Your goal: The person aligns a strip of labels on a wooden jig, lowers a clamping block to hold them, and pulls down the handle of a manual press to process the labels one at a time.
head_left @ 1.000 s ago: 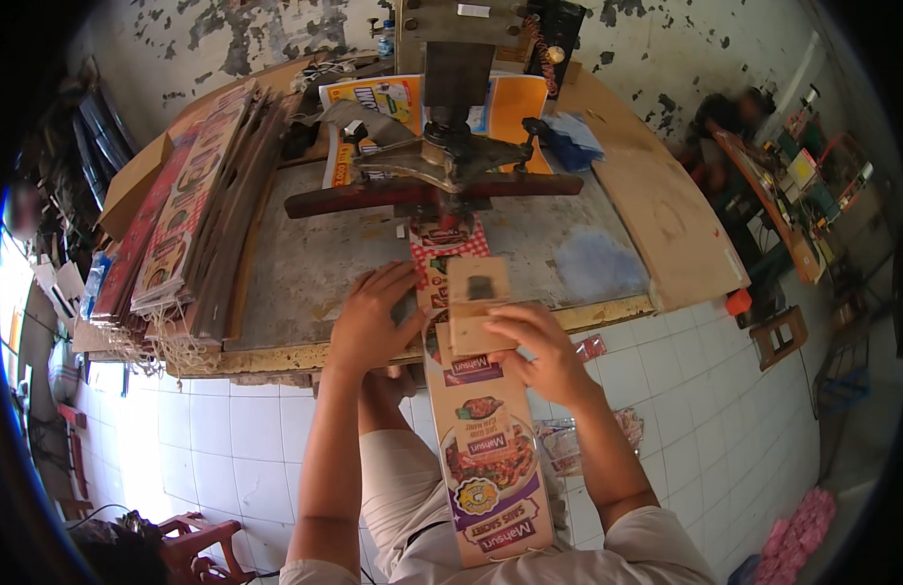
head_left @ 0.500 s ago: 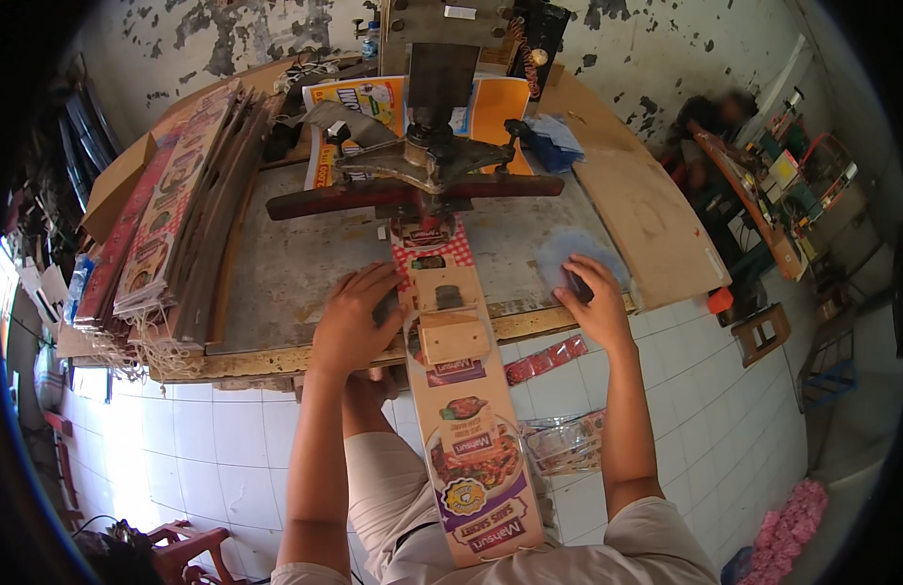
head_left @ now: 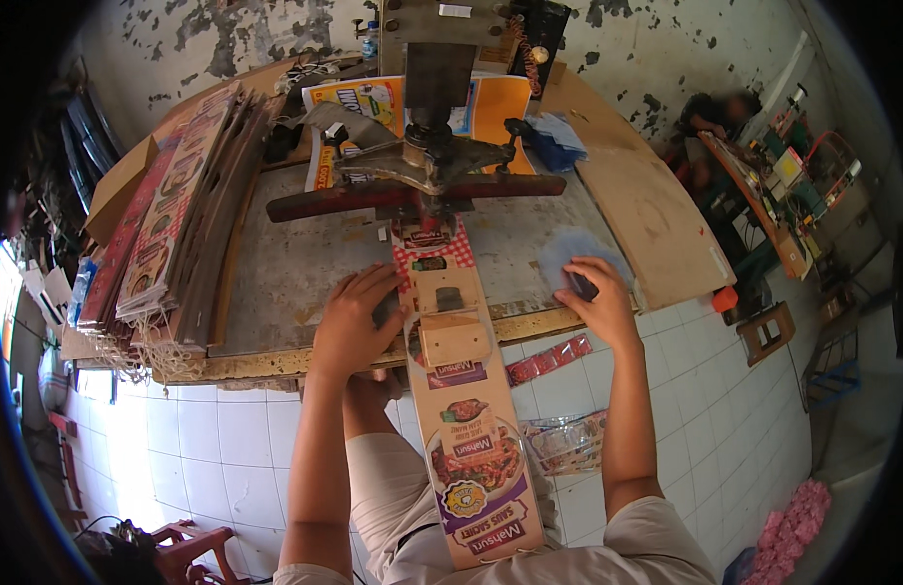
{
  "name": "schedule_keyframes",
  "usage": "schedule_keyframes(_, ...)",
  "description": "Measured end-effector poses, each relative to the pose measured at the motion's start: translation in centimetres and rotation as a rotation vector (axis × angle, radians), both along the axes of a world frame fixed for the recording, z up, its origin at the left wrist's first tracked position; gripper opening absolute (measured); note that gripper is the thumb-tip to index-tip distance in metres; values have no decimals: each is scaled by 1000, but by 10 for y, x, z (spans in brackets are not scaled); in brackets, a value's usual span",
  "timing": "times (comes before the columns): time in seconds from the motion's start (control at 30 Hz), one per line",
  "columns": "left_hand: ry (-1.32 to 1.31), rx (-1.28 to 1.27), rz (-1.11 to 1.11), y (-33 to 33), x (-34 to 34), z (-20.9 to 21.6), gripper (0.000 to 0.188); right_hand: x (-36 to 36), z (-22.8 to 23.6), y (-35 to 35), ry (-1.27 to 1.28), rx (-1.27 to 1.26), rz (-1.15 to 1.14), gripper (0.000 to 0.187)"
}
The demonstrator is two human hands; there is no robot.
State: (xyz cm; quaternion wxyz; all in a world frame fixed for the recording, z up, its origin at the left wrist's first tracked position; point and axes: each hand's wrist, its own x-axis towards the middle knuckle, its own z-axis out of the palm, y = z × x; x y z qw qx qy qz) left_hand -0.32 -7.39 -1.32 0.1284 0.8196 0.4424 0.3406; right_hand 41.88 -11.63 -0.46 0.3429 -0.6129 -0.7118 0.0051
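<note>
A long, narrow printed cardboard strip [head_left: 468,400], cream with red checks and food pictures, runs from under the press head [head_left: 422,185] over the table edge to my lap. A small brown plate with screws [head_left: 455,336] lies across it. My left hand [head_left: 359,317] is curled beside the strip's left edge, its thumb close to the strip; a dark patch shows inside its grip. My right hand [head_left: 604,297] rests on the worktable near a bluish hazy patch [head_left: 573,253], thumb and fingers curved around something small and dark that I cannot make out.
Stacked printed cardboard strips [head_left: 178,205] with strings stand at the left of the metal worktable [head_left: 286,283]. A brown board [head_left: 656,224] covers its right side. Printed packs [head_left: 568,439] lie below on the tiled floor. Another person [head_left: 710,117] is by a cluttered bench at the far right.
Hardly anything differs. My right hand has shifted very slightly; the left hand, strip and press head appear in the same places.
</note>
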Motion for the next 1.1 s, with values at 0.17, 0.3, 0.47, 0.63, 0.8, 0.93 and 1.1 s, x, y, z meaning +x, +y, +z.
schedule_keyframes(0.17,7,-8,5,0,1,1,46,6,-2,5,23,-5,-3,33)
schedule_keyframes(0.3,1,-7,5,0,1,1,46,8,-2,7,2,-5,-7,29)
schedule_keyframes(0.47,11,-4,12,0,1,0,46,3,18,1,-80,-20,56,29)
schedule_keyframes(0.63,2,-12,11,-1,1,2,45,7,22,8,-58,-80,77,27)
schedule_keyframes(0.8,-10,-10,9,-1,1,2,46,13,14,12,-34,-58,60,24)
schedule_keyframes(0.93,2,-3,14,0,0,1,46,16,6,19,60,-7,6,19)
schedule_keyframes(1.1,-7,-2,5,0,6,3,47,49,-3,33,451,255,-290,18)
